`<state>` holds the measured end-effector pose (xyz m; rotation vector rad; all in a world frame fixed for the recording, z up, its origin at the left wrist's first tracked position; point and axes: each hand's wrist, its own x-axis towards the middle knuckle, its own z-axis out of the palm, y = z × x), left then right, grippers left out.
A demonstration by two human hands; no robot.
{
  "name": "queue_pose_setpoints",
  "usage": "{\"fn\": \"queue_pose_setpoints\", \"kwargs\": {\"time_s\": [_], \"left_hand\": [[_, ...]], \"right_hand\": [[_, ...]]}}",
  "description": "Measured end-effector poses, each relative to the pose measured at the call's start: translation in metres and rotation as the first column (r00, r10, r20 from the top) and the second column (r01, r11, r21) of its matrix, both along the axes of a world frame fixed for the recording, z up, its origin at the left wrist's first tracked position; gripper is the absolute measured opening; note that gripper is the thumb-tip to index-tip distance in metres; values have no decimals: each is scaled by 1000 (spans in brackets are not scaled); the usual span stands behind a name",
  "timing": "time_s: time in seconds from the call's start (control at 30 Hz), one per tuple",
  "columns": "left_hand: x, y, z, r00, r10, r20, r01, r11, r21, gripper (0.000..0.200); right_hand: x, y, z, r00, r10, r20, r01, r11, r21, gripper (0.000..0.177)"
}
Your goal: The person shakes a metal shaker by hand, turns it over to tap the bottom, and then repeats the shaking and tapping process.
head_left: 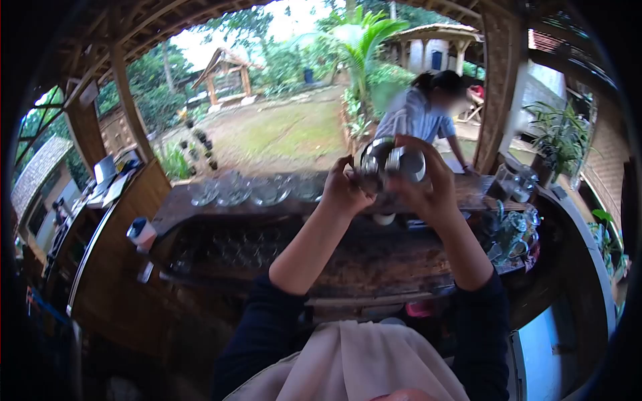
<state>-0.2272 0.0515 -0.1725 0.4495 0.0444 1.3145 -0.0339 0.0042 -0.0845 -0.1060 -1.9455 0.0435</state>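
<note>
Both my hands are raised in front of me over the wooden counter. My left hand [346, 190] is closed around a shiny, dark-reflecting rounded vessel [376, 158], glass or metal. In my right hand [431, 184] is a silver, round-ended cylinder [408, 164], its flat end tilted toward the right. The two pieces overlap in this view, and I cannot tell whether they are joined. My right fingers curl over the top of the cylinder and blur a little. A small pale round thing [384, 218] shows just below my hands.
Clear glass bowls or jars [270, 190] line the counter's [180, 200] back left. Rows of glasses [234, 244] stand on the lower shelf. Glass pitchers [511, 234] and lidded jars [518, 180] are at right. A cup [141, 232] sits left. Another person [418, 113] leans over beyond the counter.
</note>
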Motion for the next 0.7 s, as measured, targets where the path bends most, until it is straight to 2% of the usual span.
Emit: {"fn": "queue_pose_setpoints", "kwargs": {"time_s": [0.03,0.07,0.1,0.13,0.17,0.2,0.23,0.33,0.37,0.4,0.43,0.47,0.5,0.53,0.57,0.6,0.63,0.67,0.7], "left_hand": [[21,-20,28,987,-27,159,10,994,105,50],[27,-30,45,999,29,-33,-23,986,166,54],[31,-41,54,971,98,-216,-48,973,224,57],[44,-51,60,972,139,-190,-61,928,367,62],[56,-60,66,972,176,-155,-76,861,502,67],[59,-68,75,986,69,-152,73,643,762,47],[62,-53,70,986,45,-158,93,639,764,47],[91,-5,57,970,-156,-185,228,843,488,38],[95,3,62,944,-224,-243,311,851,423,32],[106,16,51,928,-113,-355,224,931,288,32],[120,19,48,878,-18,-479,111,980,166,33],[131,22,44,876,-38,-481,132,978,164,33],[142,9,52,935,-198,-293,265,941,210,34],[152,-1,66,924,-365,-113,382,879,286,36],[161,-5,73,847,-529,57,473,797,376,37],[167,11,58,799,-592,101,501,750,431,40],[164,-15,86,722,-692,-26,663,681,311,43],[169,-30,95,894,-421,-155,432,713,553,44],[176,-39,98,980,-91,-178,197,602,774,45]], "right_hand": [[12,-8,14,996,-85,36,76,975,208,51],[29,-33,25,977,-187,106,123,891,438,53],[41,-55,18,960,-273,63,178,768,615,52],[49,-68,13,938,-346,7,218,607,764,51],[53,-64,15,930,-368,5,233,598,767,51],[58,-57,16,926,-377,-13,251,590,767,50],[64,-47,17,922,-387,-32,271,583,766,49],[83,-19,18,905,-419,-75,326,568,755,46],[88,-14,18,900,-428,-88,342,565,751,46],[84,-10,20,850,-522,-72,481,713,510,46],[78,-8,23,795,-605,-35,596,771,223,47],[77,-14,26,782,-622,-35,614,758,220,47],[78,-23,33,854,-520,-26,520,852,63,43],[81,-32,45,910,-411,-54,405,910,-87,39],[87,-61,59,836,-549,1,536,816,215,37],[92,-92,60,731,-682,21,586,643,493,37],[99,-87,28,826,-562,37,423,664,617,32],[107,-76,2,898,-433,81,246,645,724,27],[112,-83,12,887,-456,76,263,634,727,27]]}}
